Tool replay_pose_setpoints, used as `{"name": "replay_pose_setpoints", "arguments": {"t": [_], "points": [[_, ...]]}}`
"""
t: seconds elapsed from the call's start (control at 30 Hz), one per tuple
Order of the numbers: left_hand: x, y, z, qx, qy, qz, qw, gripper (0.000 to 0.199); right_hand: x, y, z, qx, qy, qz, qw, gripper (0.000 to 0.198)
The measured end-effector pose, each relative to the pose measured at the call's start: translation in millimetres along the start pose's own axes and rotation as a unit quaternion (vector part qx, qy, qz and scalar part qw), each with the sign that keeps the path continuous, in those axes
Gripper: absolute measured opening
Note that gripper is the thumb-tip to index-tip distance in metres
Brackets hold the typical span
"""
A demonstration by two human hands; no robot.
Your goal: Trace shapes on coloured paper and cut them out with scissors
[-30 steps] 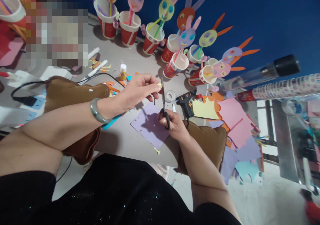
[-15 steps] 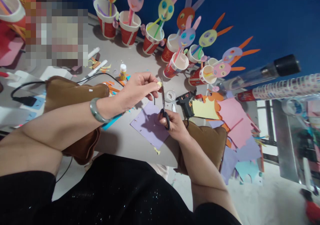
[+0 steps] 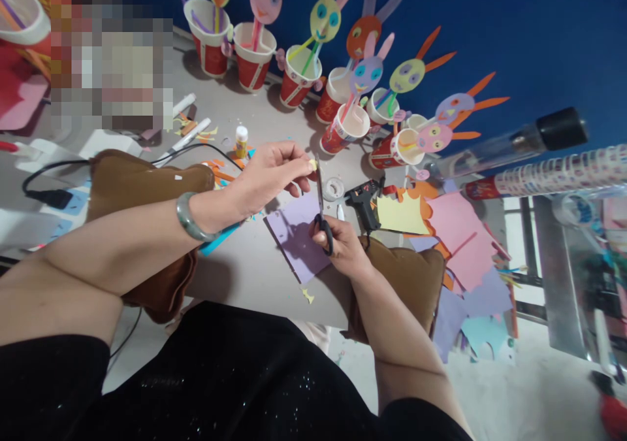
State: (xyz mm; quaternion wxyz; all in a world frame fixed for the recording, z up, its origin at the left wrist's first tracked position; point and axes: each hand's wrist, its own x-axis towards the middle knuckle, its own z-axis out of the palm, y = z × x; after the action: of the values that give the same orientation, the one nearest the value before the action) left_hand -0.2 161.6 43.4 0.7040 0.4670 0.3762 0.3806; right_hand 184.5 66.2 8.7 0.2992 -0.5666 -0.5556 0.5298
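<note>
My left hand (image 3: 277,170), with a green bangle (image 3: 190,217) at the wrist, pinches a small pale-yellow piece of paper (image 3: 313,164) between thumb and fingertips. My right hand (image 3: 343,245) grips the black-handled scissors (image 3: 323,228) with the blades pointing up, away from my body. The blade tips stand right beside the yellow piece; whether they touch it I cannot tell. Beneath both hands a sheet of purple paper (image 3: 294,238) lies on the table, with the hands' shadows over it. A small yellow scrap (image 3: 307,296) rests just below the sheet.
Paper cups with rabbit faces (image 3: 301,75) line the back by the blue wall. Right of the scissors lie a roll of tape (image 3: 334,189), a black glue gun (image 3: 363,204) and coloured paper (image 3: 460,232). Brown cushions (image 3: 406,284) flank my arms. A glue stick (image 3: 241,142) stands behind my left hand.
The purple sheet has shifted and turned slightly on the table, its left corner now further right. Both hands, the scissors and the yellow piece stay almost where they were.
</note>
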Motion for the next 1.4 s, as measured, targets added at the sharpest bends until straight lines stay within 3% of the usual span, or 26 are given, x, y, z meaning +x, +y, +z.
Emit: {"name": "replay_pose_setpoints", "arguments": {"t": [0.13,0.33,1.4], "points": [[0.5,1.1,1.0,-0.011,0.005,-0.008,1.0,0.025,0.0,1.2,0.0,0.002,0.004,-0.002,1.0,0.065],[0.8,-2.6,-1.6,0.015,-0.016,0.013,1.0,0.017,1.0,2.7,-0.1,0.008,0.005,0.0,1.0,0.065],[1.6,-0.2,-0.8,-0.008,0.006,0.004,1.0,0.017,0.2,1.7,-0.4,-0.009,0.0,-0.01,1.0,0.066]]}}
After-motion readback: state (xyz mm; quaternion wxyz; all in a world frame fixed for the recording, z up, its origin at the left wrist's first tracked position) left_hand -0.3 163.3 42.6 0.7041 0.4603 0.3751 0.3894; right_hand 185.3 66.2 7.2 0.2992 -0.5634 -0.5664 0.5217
